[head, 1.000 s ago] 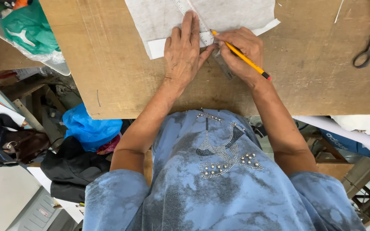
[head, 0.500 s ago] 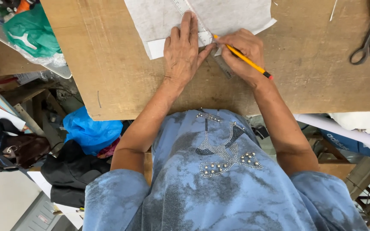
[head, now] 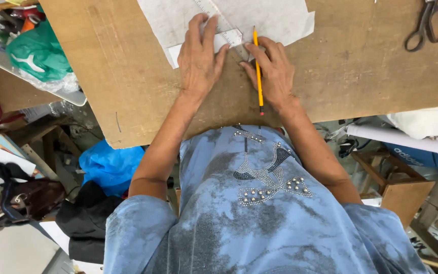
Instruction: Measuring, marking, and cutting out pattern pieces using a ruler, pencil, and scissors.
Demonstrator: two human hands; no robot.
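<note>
Brown wooden tabletop (head: 128,76), matte, scuffed, grain running lengthwise; all places taken from it. At its far middle lies a sheet of thin white paper (head: 280,20), slightly mottled, its near edge ragged at the corner. A clear plastic ruler (head: 224,23) lies slantwise on the paper. Left hand (head: 201,61) flat, fingers spread, pressing ruler and paper down onto the tabletop. Right hand (head: 275,71) just beside it, fingers pinched around a slim yellow pencil (head: 257,66), point on the paper by the ruler's edge, dark end toward the tabletop's near edge. Steel scissors (head: 428,23), dark handles, at the far right corner, well apart from both hands. Bare wood lies open left and right of the paper.
</note>
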